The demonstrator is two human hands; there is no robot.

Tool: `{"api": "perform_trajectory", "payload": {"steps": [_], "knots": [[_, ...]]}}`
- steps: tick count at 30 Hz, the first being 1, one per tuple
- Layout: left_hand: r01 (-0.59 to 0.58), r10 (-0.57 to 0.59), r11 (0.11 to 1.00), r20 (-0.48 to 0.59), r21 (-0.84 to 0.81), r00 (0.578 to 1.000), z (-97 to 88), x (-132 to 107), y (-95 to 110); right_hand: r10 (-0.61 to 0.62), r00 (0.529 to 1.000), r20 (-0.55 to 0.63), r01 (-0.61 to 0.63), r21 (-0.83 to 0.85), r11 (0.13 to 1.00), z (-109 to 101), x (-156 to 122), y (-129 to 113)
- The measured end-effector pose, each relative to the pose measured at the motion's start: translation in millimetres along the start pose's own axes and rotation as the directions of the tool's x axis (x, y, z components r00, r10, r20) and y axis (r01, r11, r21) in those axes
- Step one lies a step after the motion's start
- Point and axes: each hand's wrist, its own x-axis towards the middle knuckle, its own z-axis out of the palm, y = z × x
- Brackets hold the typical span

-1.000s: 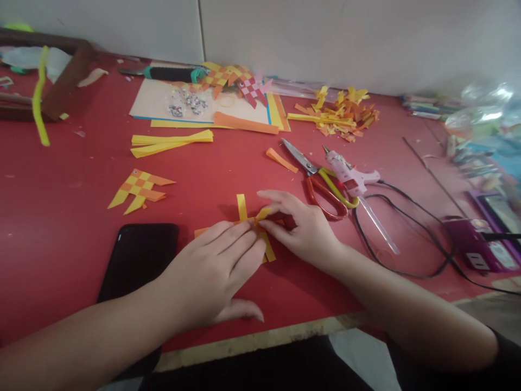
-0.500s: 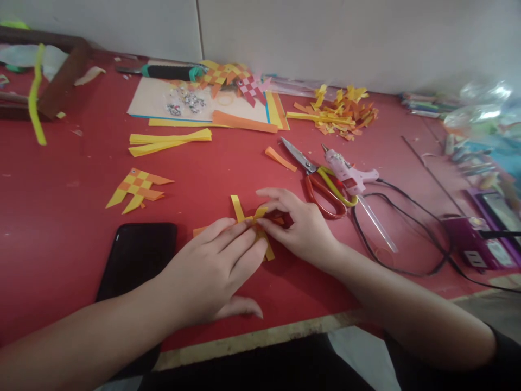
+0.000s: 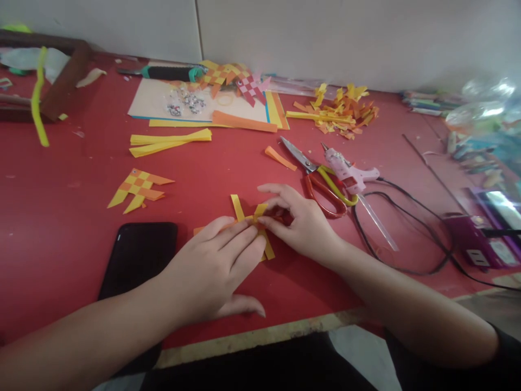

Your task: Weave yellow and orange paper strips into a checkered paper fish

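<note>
Head: paper strips [image 3: 236, 208] beneath left fingers [image 3: 243, 242].

2 hands [image 3: 217, 266], 1 held ppr weave [image 3: 236, 207], 1 pr scissors [image 3: 310, 167], 1 glue gun [image 3: 350, 175], 1 pink fish [image 3: 250, 88].

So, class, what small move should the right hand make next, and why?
Probably press the short yellow end flat: it seems to stick up by the right hand, while the left hand lies across the crossed paper strips, apparently steadying them.
</note>
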Motion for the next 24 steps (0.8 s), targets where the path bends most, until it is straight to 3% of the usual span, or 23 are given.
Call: {"api": "perform_trajectory", "payload": {"steps": [19,24], "knots": [[-0.007,0.007,1.000,-0.038,-0.003,0.999,0.9,1.4,-1.1,0.099,0.995,-0.013,-0.098,0.047,0.994,2.1,5.0,-3.6],[0.001,-0.001,1.000,-0.017,-0.003,1.000,-1.0,1.2,-0.9,0.101,0.995,0.028,-0.104,0.166,0.981,-2.3,3.6,3.4]]}}
